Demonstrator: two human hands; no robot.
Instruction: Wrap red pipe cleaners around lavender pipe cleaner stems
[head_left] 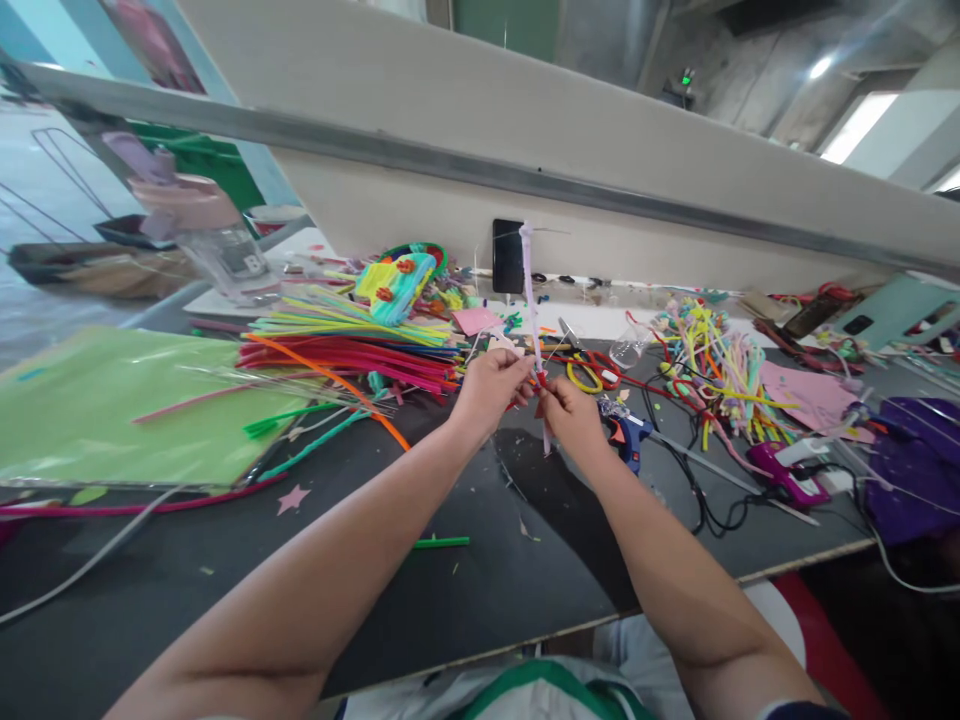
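My left hand (491,385) and my right hand (568,412) meet above the dark table (465,590), both pinched on a pale pink pipe cleaner (529,290) that stands upright between them. A small red piece (540,378) sits on the stem where the fingertips touch. The stem's lower end pokes out below my right hand. A pile of red, yellow and green pipe cleaners (352,345) lies just left of my hands.
A green sheet (112,405) lies at the left. A blue glue gun (628,435) and a purple one (787,478) with black cords lie right of my hands. A tangle of bent pipe cleaners (712,365) and a phone (508,256) lie farther back.
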